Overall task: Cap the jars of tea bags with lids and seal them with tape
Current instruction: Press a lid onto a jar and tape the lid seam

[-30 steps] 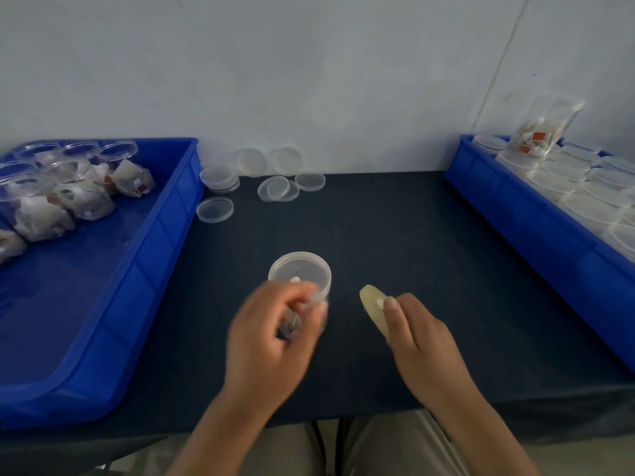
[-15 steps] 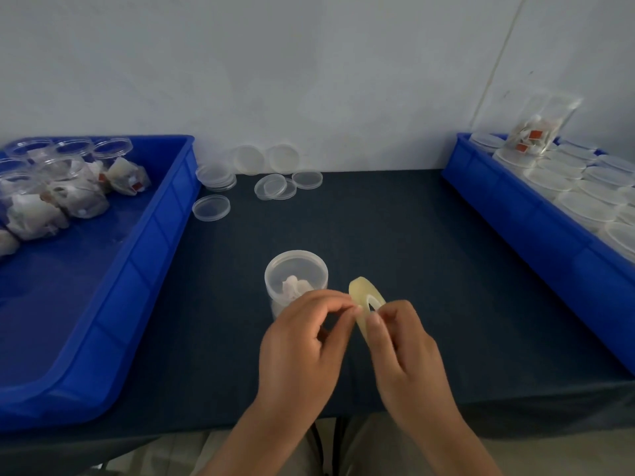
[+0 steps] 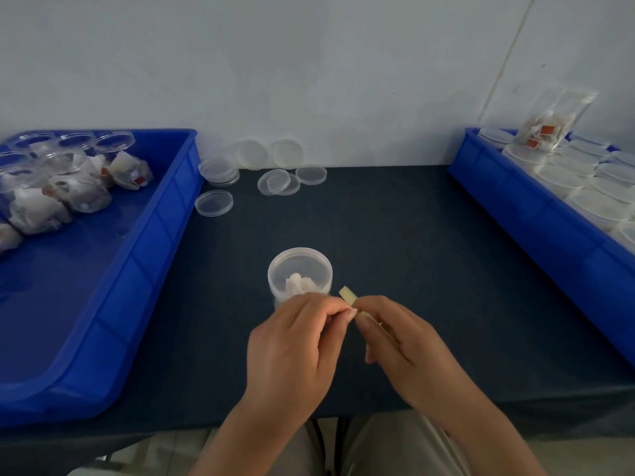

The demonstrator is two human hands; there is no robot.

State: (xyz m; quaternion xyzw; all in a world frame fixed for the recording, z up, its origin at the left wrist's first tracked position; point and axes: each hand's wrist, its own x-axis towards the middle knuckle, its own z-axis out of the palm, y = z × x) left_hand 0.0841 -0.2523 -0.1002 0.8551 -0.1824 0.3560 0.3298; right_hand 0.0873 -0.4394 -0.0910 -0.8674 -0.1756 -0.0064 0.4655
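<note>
Two hands meet at 6 o'clock of the jar (image 3: 280,295), low centre on the worktop (image 3: 412,235). Right hand (image 3: 409,345) grips the tape (image 3: 347,297) roll, edge-on, tipped toward 11 o'clock. Left hand (image 3: 295,345) has its fingers curled, thumb and forefinger pinching the roll's near rim; cannot tell if a strip is lifted. Jar is upright, lid (image 3: 305,262) on, tea bag (image 3: 299,283) inside. Loose lids (image 3: 278,182) lie at 12 o'clock by the wall. Left bin (image 3: 165,235) at 9 o'clock holds open jars (image 3: 51,173); right bin (image 3: 515,201) at 3 o'clock holds capped jars (image 3: 584,187).
</note>
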